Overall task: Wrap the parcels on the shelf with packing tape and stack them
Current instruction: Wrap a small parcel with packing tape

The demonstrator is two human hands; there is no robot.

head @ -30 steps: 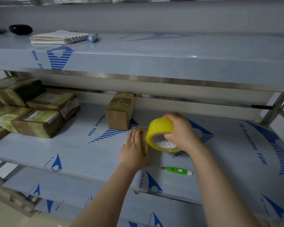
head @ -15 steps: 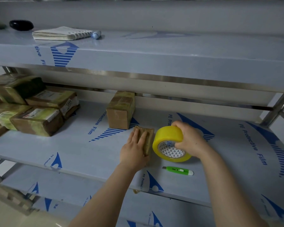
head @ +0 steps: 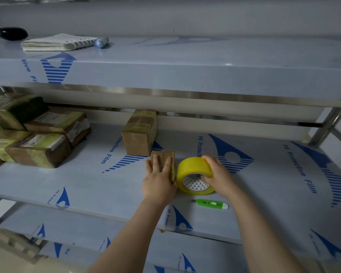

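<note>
The left hand point(head: 158, 182) presses straight fingers flat on a small parcel point(head: 163, 154) just left of the yellow tape roll point(head: 193, 170) on the shelf point(head: 264, 174). The right hand point(head: 218, 176) grips that roll with curled fingers. The left palm hides much of the parcel, and the wrapped parcels point(head: 37, 134) far left of the roll are cut off by the frame edge.

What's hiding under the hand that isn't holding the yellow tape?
A small brown parcel lies on the shelf under the left hand, which presses flat on it. Its far end shows between the fingers; the rest is covered by the palm.
</note>
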